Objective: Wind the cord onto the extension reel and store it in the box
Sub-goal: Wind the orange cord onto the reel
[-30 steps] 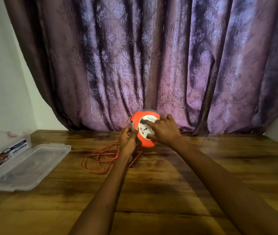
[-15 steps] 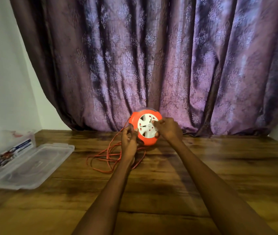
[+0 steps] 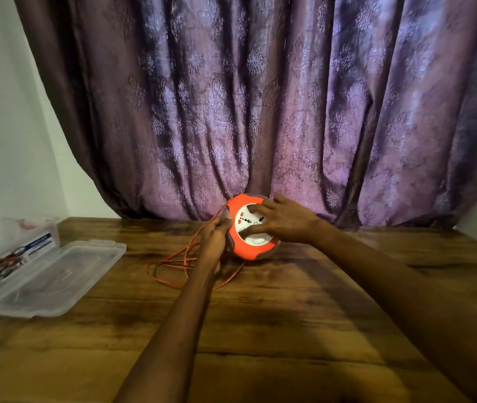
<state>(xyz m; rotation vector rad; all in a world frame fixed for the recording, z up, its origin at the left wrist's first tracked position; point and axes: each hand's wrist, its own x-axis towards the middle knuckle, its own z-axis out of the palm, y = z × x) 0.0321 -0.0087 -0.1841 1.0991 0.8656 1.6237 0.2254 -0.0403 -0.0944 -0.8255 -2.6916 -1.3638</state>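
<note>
An orange extension reel [image 3: 244,248] with a white socket face stands on edge at the far middle of the wooden table [image 3: 260,330]. My left hand [image 3: 215,238] grips the reel's left rim, with the orange cord running up past its fingers. Laid on the white face is my right hand [image 3: 282,221], fingers spread and lightly bent. Loose loops of the orange cord [image 3: 173,264] lie on the table to the left of the reel and under my left wrist. The clear plastic box [image 3: 13,245] sits at the left edge with its lid [image 3: 54,277] folded open beside it.
A purple patterned curtain [image 3: 260,112] hangs right behind the reel. White walls close the left and right sides. The box holds a printed label or card along its wall.
My right hand has shifted from the reel's right edge back onto the white face, and the face has turned. The loose cord loops have drawn in slightly. My left hand stays on the left rim.
</note>
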